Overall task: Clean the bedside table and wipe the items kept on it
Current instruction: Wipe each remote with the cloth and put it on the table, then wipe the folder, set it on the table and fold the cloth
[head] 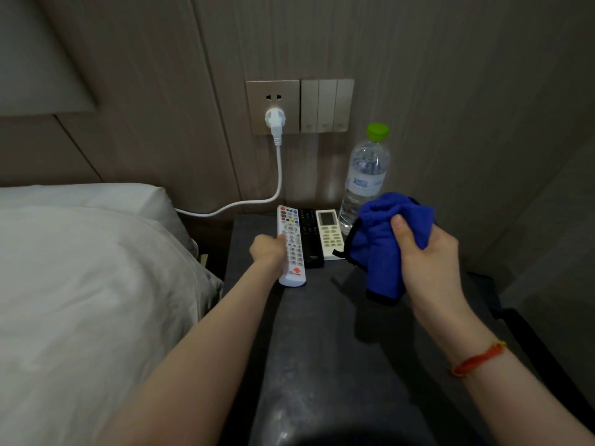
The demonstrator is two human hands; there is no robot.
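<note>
Head view, looking down on a dark table (322, 333) beside a bed (80, 268).

Left hand (269, 249) near the centre, curled round the left edge of a white remote (291, 244) and holding it; remote long axis running from 12 to 6 o'clock, its near end towards 6. Cannot tell if the remote rests on the table or is lifted a little.

Just at 3 o'clock of the white remote, a black remote (310, 238), touching or almost touching it. At 3 o'clock of that one, a pale remote (330, 235) with a small screen at its far end. All three parallel, at the far part of the table.

Right hand (425, 255) at 3 o'clock of the remotes, above the table, gripping a bunched blue cloth (383, 243); thumb pressed on top of the cloth, part of the cloth hanging down below the hand. Red string (478, 360) round the right wrist.

At 12 o'clock of the cloth, a clear bottle (365, 175) with a green cap, upright, partly hidden by the cloth.

On the wall at 12 o'clock, a socket (273, 106) with a white plug (274, 122) in it, and switches (326, 106) just beside. White cable going down and towards 9 o'clock, behind the bed.
</note>
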